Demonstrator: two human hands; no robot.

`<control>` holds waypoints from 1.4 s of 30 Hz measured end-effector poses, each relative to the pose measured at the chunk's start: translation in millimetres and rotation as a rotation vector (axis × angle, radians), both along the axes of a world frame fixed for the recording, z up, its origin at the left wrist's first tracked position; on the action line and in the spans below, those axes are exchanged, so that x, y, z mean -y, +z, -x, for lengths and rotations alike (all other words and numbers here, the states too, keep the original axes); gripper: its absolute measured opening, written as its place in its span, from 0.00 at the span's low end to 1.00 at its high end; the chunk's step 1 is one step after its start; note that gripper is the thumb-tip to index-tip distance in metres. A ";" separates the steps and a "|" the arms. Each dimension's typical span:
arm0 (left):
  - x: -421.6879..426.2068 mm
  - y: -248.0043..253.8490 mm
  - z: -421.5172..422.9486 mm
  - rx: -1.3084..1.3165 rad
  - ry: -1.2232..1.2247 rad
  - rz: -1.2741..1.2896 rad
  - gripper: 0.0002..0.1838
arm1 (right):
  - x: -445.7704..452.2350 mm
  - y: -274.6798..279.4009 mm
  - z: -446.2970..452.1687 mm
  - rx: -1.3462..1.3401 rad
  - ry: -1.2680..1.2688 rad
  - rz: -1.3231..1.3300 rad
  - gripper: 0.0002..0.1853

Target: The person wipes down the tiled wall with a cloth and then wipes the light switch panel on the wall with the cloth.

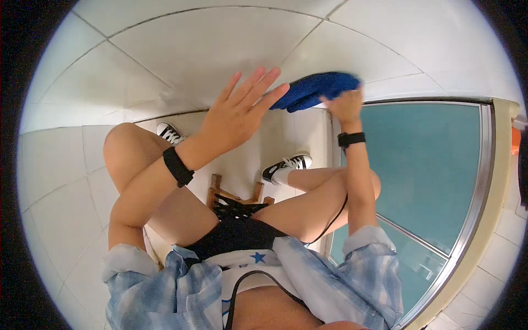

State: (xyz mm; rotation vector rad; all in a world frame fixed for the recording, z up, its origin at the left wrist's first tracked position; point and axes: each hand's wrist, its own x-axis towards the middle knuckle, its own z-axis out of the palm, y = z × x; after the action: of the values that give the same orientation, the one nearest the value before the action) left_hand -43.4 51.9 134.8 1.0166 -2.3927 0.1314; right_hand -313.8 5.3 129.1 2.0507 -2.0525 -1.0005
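Observation:
My right hand is closed on one end of a dark blue cloth, and its fingers are slightly blurred. The cloth is bunched and stretches leftward along the white tiled wall in front of me. My left hand is raised with its fingers stretched out and apart, holding nothing. Its fingertips overlap the wall and the cloth's left end in view; whether they touch either cannot be made out. Black bands sit around both wrists.
I sit with knees apart on a wooden stool, partly hidden under me. Black-and-white sneakers rest on the floor. A teal panelled door in a metal frame is close on my right. A black cord hangs by my right knee.

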 end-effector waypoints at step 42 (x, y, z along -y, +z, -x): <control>12.4 10.2 -22.1 -0.054 0.086 -0.083 0.37 | 14.4 -85.8 -14.1 0.359 0.260 0.364 0.28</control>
State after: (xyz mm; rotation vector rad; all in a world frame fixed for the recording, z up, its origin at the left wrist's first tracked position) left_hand -21.4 39.5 145.0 1.1475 -2.3229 0.0356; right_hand -299.7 -9.1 43.3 2.3275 -1.8575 -0.2085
